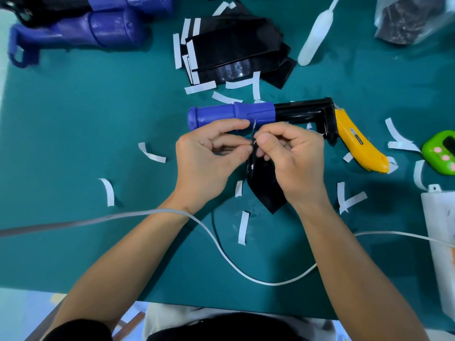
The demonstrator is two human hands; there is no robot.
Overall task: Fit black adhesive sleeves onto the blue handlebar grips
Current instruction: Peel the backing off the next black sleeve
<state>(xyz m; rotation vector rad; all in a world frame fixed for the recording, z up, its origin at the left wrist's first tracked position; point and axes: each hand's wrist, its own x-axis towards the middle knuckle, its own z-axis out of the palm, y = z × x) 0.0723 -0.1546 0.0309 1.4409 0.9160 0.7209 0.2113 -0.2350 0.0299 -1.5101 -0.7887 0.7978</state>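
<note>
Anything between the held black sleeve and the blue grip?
Nothing visible. The left hand and right hand pinch the black sleeve just short of the blue grip; only a white strip at its edge pokes up.

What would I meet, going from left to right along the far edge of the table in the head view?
Pile of blue grips → stack of black sleeves → white squeeze bottle → clear plastic bag.

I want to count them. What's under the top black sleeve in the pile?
More black sleeves stick out beneath the top sleeve, fanned on the green mat, white strips at their left ends. Any lying fully under it are covered.
</note>
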